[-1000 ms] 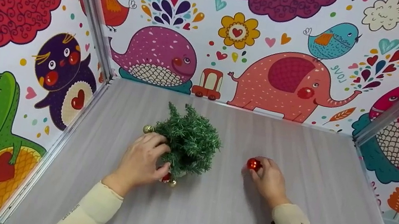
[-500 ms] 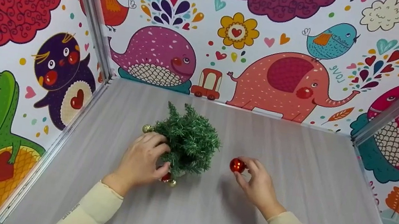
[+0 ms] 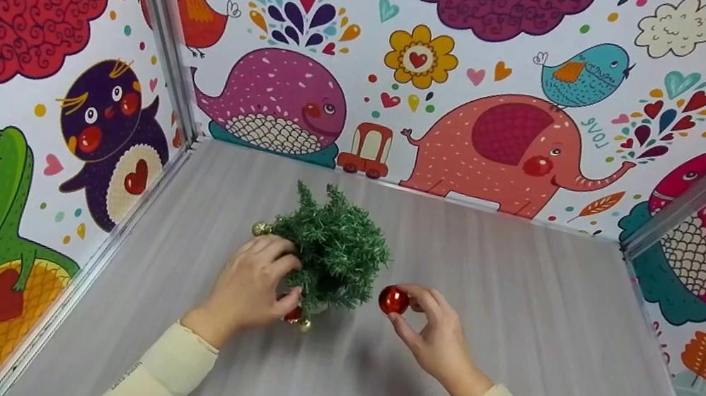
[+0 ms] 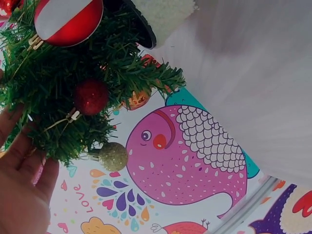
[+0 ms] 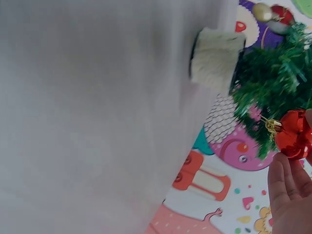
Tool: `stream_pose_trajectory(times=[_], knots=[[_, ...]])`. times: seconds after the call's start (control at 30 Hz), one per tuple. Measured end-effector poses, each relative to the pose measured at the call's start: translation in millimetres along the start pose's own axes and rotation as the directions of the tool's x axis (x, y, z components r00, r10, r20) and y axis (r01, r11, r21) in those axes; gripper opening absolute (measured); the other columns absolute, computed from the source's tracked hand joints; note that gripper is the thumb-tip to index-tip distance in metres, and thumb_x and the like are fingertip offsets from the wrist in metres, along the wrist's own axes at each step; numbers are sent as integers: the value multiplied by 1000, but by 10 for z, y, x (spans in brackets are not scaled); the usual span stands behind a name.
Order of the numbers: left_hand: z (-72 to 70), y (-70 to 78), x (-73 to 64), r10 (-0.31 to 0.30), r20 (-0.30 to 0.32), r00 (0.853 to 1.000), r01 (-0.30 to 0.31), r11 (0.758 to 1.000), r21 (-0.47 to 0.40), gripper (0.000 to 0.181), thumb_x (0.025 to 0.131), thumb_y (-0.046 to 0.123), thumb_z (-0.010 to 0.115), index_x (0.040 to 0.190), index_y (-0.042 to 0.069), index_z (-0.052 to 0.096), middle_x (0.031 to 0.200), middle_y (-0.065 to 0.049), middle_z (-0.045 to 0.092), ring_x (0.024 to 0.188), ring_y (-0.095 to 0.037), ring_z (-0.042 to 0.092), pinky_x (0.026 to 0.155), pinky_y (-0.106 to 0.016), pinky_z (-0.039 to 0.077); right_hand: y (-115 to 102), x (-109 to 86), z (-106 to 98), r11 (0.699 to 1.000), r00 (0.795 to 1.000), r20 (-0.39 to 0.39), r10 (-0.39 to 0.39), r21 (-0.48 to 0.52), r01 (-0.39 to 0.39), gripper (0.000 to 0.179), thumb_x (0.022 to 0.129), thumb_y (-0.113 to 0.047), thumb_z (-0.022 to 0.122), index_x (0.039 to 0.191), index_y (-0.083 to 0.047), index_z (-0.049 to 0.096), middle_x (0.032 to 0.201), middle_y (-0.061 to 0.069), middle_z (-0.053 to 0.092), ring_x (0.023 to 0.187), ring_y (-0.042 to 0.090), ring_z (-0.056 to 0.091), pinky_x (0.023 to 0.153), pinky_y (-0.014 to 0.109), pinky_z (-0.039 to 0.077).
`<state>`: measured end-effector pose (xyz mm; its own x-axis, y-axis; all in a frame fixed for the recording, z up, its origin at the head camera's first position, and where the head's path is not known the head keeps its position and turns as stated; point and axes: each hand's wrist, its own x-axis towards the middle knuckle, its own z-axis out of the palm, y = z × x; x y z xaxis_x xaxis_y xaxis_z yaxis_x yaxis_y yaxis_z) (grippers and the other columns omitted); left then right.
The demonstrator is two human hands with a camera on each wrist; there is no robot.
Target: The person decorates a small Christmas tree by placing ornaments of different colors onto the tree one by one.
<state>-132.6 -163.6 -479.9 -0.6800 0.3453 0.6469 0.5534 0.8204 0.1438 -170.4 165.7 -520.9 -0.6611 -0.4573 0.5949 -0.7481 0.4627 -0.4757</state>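
Note:
A small green Christmas tree (image 3: 345, 247) stands on the table, and my left hand (image 3: 251, 285) holds its left side with fingers among the branches. To its right, my right hand (image 3: 443, 346) pinches a shiny red Christmas ball (image 3: 393, 300) between thumb and fingers, just apart from the tree. The ball's gold cap (image 5: 273, 125) points away from the fingers in the right wrist view. On the tree hang a red-and-white ball (image 4: 68, 22), a dark red glittery ball (image 4: 91, 97) and a gold glittery ball (image 4: 113, 156). The trunk is hidden by branches.
The tree's base (image 5: 217, 58) has a white fuzzy covering. A grey wood-grain table top (image 3: 526, 277) lies beneath. Walls printed with cartoon animals (image 3: 497, 150) enclose the back and sides, with metal strips (image 3: 165, 16) at the corners.
My right hand has carried the red Christmas ball leftward and slightly nearer to me, closer to the tree. My left hand and the tree have stayed in place.

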Motion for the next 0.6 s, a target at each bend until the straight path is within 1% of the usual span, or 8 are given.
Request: stream_pose_trajectory(times=[0.17,0.3,0.5,0.6], knots=[[2,13,3,-7,-5,1000,7,1000,-3,25,74,27,75,91,10,69,109,-13,65,106,-34,60,98,-50,45,-124,28,60,997,999,-23,-37,60,38,44,84,-13,80,126,-9,64,116,-2,63,96,11,63,79,33,56],[8,17,5,-4,-15,1000,4,1000,-7,25,73,27,75,90,10,69,107,-13,66,105,-34,60,97,-50,45,-222,60,113,992,999,-29,-42,116,45,44,85,-14,80,126,-8,63,117,-2,63,96,11,63,79,32,56],[27,19,-3,-8,-30,1000,7,1000,-4,23,73,27,74,89,11,69,106,-11,66,104,-33,60,99,-49,44,-330,115,199,979,999,-34,-23,202,29,44,87,-13,78,127,-7,61,117,-1,62,95,14,65,80,32,56],[26,31,2,-13,-29,999,13,1000,0,22,73,26,73,89,11,69,106,-10,66,103,-32,60,101,-48,43,-384,128,236,973,999,-43,5,232,5,44,86,-11,78,126,-7,60,117,-1,63,95,14,65,80,33,56]])
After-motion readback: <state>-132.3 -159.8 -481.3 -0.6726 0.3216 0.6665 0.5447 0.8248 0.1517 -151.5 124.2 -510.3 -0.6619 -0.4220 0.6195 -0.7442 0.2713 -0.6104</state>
